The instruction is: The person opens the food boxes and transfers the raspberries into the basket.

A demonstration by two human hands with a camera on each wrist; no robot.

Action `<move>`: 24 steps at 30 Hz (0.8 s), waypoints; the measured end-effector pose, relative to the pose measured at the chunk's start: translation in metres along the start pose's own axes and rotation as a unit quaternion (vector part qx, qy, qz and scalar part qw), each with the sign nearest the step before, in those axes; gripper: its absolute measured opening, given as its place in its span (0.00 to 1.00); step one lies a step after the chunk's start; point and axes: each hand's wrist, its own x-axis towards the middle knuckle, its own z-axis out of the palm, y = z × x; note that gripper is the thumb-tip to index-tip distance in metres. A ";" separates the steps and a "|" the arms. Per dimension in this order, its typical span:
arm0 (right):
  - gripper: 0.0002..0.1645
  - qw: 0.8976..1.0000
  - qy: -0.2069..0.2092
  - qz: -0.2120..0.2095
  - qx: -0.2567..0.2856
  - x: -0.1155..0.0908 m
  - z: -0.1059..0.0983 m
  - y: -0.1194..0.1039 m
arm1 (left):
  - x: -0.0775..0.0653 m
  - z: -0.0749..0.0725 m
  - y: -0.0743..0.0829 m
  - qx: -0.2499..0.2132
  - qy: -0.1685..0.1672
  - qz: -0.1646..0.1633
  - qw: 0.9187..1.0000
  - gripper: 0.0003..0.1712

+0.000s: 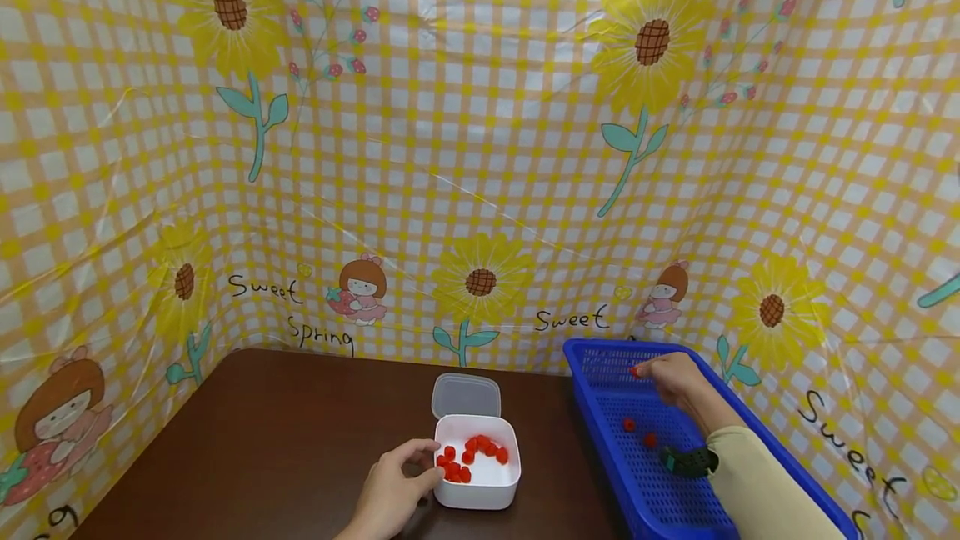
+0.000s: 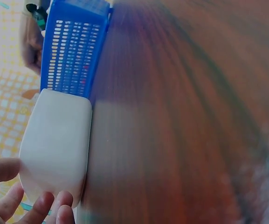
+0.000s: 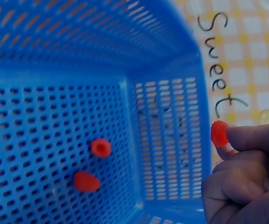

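Note:
On the table stands a small white plastic box (image 1: 477, 497) with several red raspberries (image 1: 483, 446) inside. My left hand (image 1: 392, 486) is at its left side, thumb and fingertips touching the wall near the rim; in the left wrist view the fingers (image 2: 38, 205) are loosely spread against the box. Over the far end of the blue basket (image 1: 588, 423), my right hand (image 1: 675, 382) pinches one raspberry (image 3: 219, 133) between thumb and index finger. Two loose raspberries lie on the basket floor, one hollow end up (image 3: 100, 148), the other on its side (image 3: 86, 182).
Behind the box lies a translucent grey lid (image 1: 467, 396). The basket stands along the right side of the dark brown table (image 1: 300, 440). A dark band (image 1: 686, 462) sits around my right wrist. Checked yellow cloth (image 1: 420, 190) hangs on the surrounding sides.

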 end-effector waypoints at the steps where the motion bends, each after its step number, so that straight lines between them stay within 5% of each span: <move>1: 0.15 1.000 0.001 0.004 -0.004 0.002 -0.001 0.002 | 0.000 0.000 0.000 0.000 0.001 0.000 1.000 0.20; 9: 0.18 0.999 -0.006 0.030 -0.032 0.012 -0.007 0.020 | 0.002 -0.001 0.000 0.014 0.010 0.033 0.999 0.19; 13: 0.10 0.998 -0.009 0.044 -0.048 0.014 -0.007 0.029 | 0.001 -0.001 -0.001 0.013 0.009 0.028 0.999 0.19; 24: 0.17 0.996 0.000 0.064 -0.060 0.020 -0.006 0.046 | 0.001 0.001 -0.002 0.003 0.004 0.011 1.000 0.19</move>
